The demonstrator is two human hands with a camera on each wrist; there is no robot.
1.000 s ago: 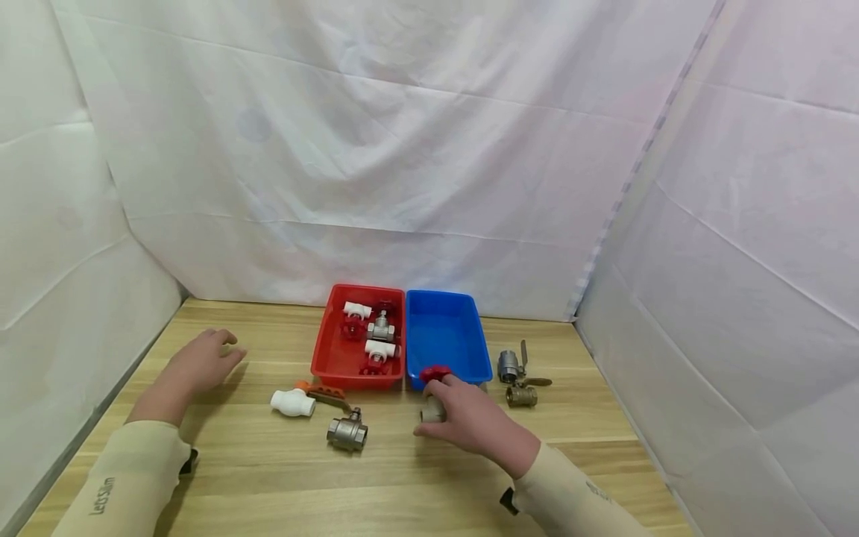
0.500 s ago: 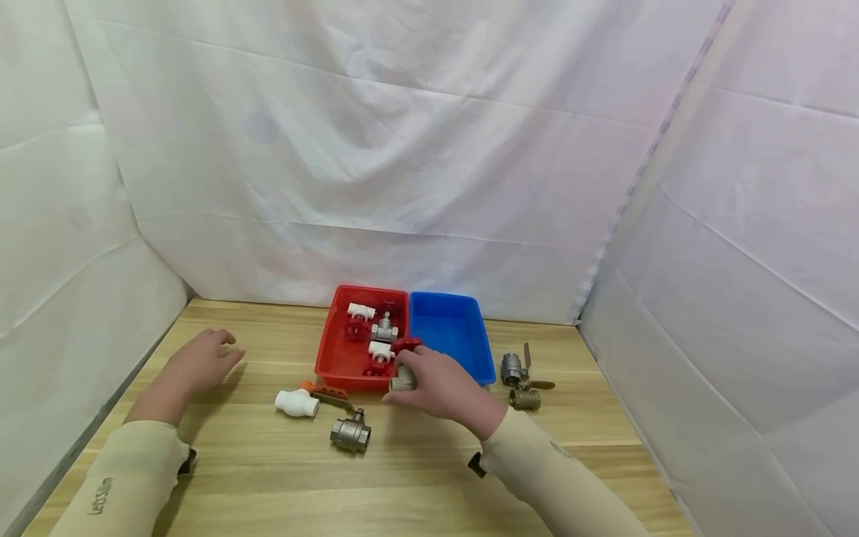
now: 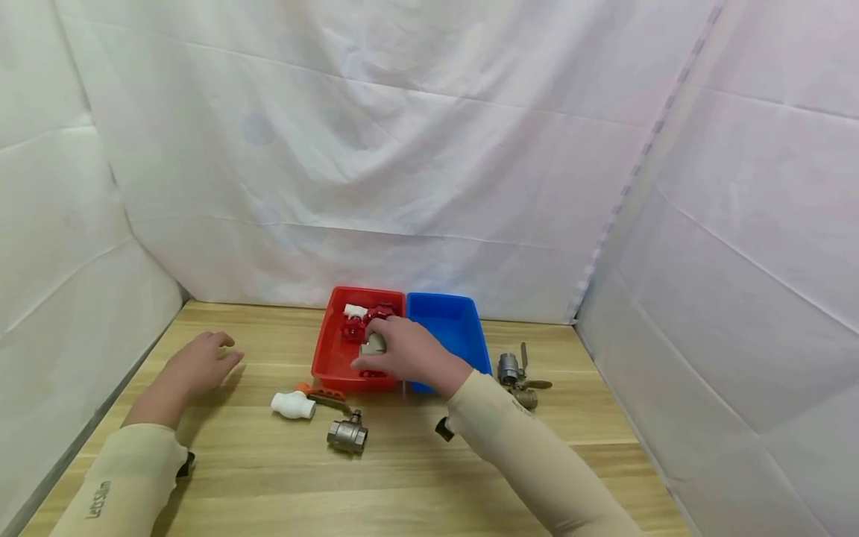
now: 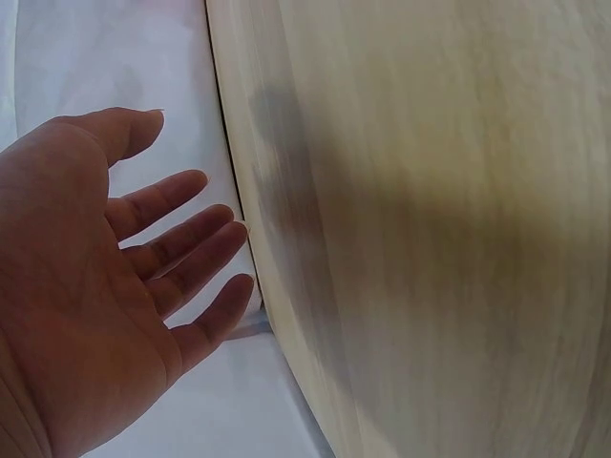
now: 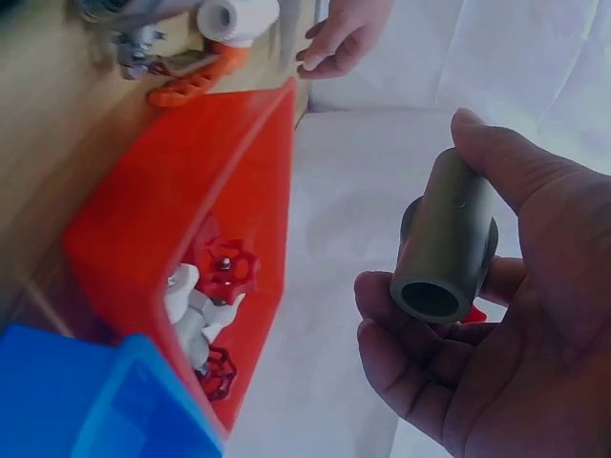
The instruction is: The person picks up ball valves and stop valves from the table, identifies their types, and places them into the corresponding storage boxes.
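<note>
My right hand (image 3: pixel 414 352) grips a grey plastic valve (image 5: pixel 449 234) by its pipe body, over the red tray (image 3: pixel 323 362). A bit of the valve's red handle shows behind the body in the right wrist view, with curled fingers hiding most of it. Beneath lie several white and metal valves with red handwheels (image 5: pixel 229 271), partly covered by the hand in the head view. At the left, my left hand (image 3: pixel 200 365) hovers near the table, fingers loosely spread and holding nothing; its palm (image 4: pixel 86 286) shows bare in the left wrist view.
A blue tray (image 3: pixel 448 328) stands against the red one's right side. In front lie a white ball valve (image 3: pixel 293 405) with an orange lever and a metal ball valve (image 3: pixel 347 435). Two more lever valves (image 3: pixel 508 368) lie at the right. White cloth walls enclose the table (image 3: pixel 268 477).
My right hand has carried the grey valve from in front of the blue tray leftward and away from me, over the red tray. The left hand has stayed in place.
</note>
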